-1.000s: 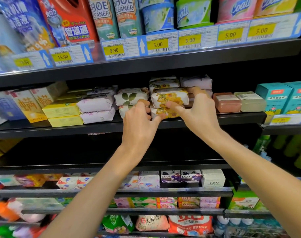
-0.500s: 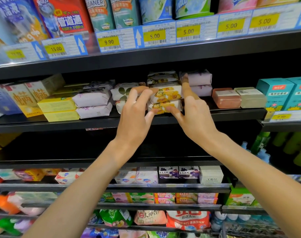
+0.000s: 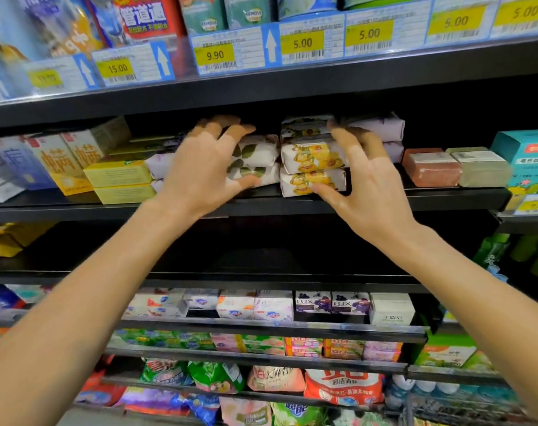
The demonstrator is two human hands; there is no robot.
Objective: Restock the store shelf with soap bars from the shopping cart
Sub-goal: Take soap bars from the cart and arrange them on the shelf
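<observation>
Head view: both hands reach to the black shelf [image 3: 384, 204], near its front edge under a low shelf above. The left hand [image 3: 200, 176] is spread, fingers straight, over leaf-print paper-wrapped soap bars [image 3: 255, 155]. The right hand [image 3: 366, 186] curls round the stack of yellow-flower soap bars [image 3: 310, 158], thumb on the bottom bar. Bare pink and green bars [image 3: 430, 167] sit further right.

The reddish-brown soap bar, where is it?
In the head view, the reddish-brown soap bar sits on the middle shelf, right of centre, between the purple-wrapped soaps and a grey-green soap bar.
</observation>
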